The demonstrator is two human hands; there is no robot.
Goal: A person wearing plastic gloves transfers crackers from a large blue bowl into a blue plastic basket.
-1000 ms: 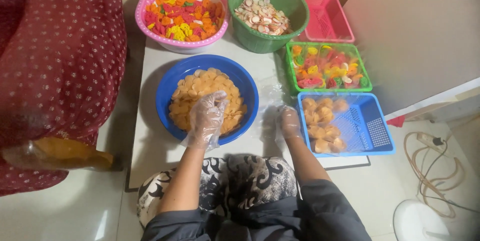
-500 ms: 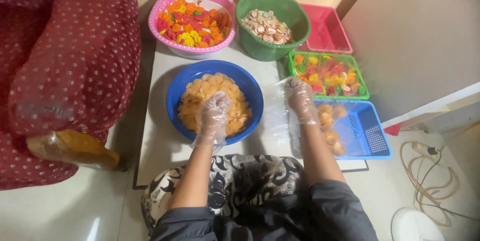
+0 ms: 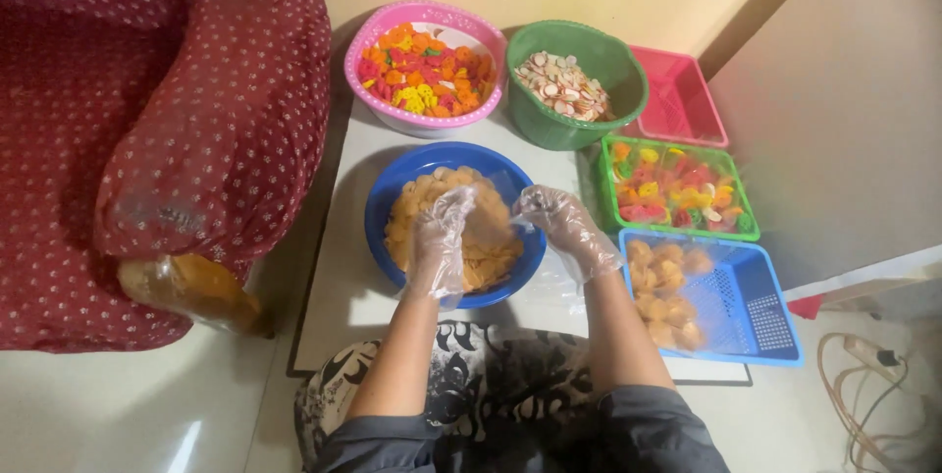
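Both my hands wear thin clear gloves. My left hand (image 3: 440, 245) hovers over a blue bowl (image 3: 381, 206) filled with pale yellow-orange chips (image 3: 488, 255), its fingertips pinching the edge of a clear plastic bag (image 3: 549, 282). At the bowl's right rim my right hand (image 3: 567, 228) grips the other side of the bag's mouth. The bag hangs down between the bowl and a blue basket (image 3: 760, 311), which holds several packed bags of the same chips.
Behind stand a pink bowl (image 3: 365, 46) of mixed coloured chips, a green bowl (image 3: 628, 90) of white-pink pieces, a green basket (image 3: 748, 223) of packed coloured snacks and a pink basket (image 3: 682, 100). A maroon dotted sofa (image 3: 147, 120) is at the left; cables (image 3: 873, 385) lie at the right.
My right hand has come in from the blue basket to the bowl's right rim with the bag. My left hand has lifted off the chips to meet it.
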